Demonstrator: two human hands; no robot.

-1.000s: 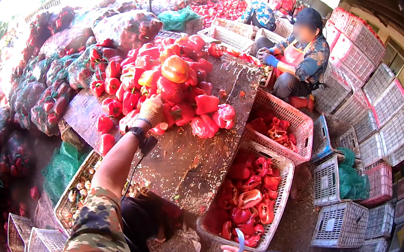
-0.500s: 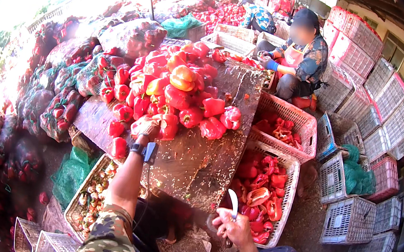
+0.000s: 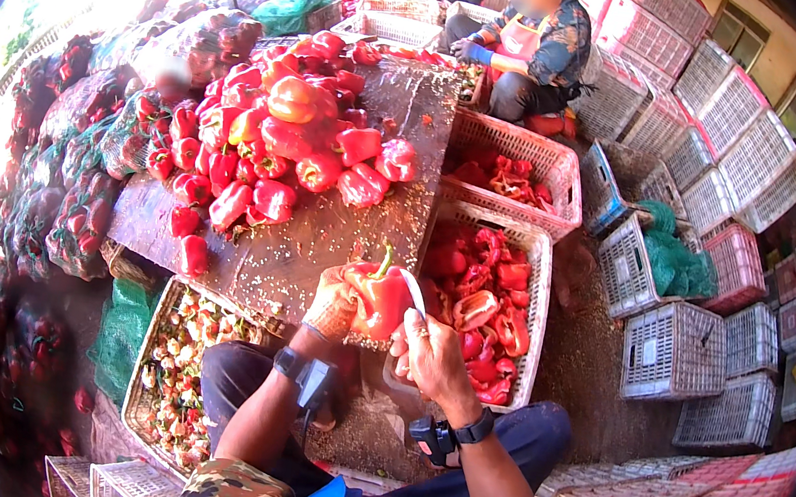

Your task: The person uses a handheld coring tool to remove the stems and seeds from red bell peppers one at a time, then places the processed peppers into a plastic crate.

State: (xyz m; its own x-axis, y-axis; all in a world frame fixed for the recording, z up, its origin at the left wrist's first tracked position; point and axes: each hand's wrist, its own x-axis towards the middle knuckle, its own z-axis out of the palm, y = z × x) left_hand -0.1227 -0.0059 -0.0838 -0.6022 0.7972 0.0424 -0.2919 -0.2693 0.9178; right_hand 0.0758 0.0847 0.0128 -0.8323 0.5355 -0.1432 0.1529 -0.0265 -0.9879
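Note:
Over the near edge of the wooden board [image 3: 340, 232], my left hand [image 3: 331, 305] grips a red bell pepper [image 3: 378, 304] with its green stem pointing up. A curved knife [image 3: 415, 292] is in my right hand [image 3: 434, 357], its pale blade against the pepper's upper right side near the stem. How deep the blade sits cannot be made out. A heap of whole red peppers [image 3: 283, 135] covers the far left part of the board. Seeds are scattered over the bare wood.
A crate of opened red peppers [image 3: 539, 296] stands right of the board, another crate [image 3: 570, 185] beyond it. Left of my knees is a crate of cut cores [image 3: 141, 396]. Netted pepper sacks [image 3: 83, 220] lie left. A co-worker [image 3: 532, 46] sits far right; stacked crates [image 3: 673, 352] line the right.
My left hand has come back from the heap with a red pepper. My right hand has moved up and left, bringing the knife to it. The view has shifted.

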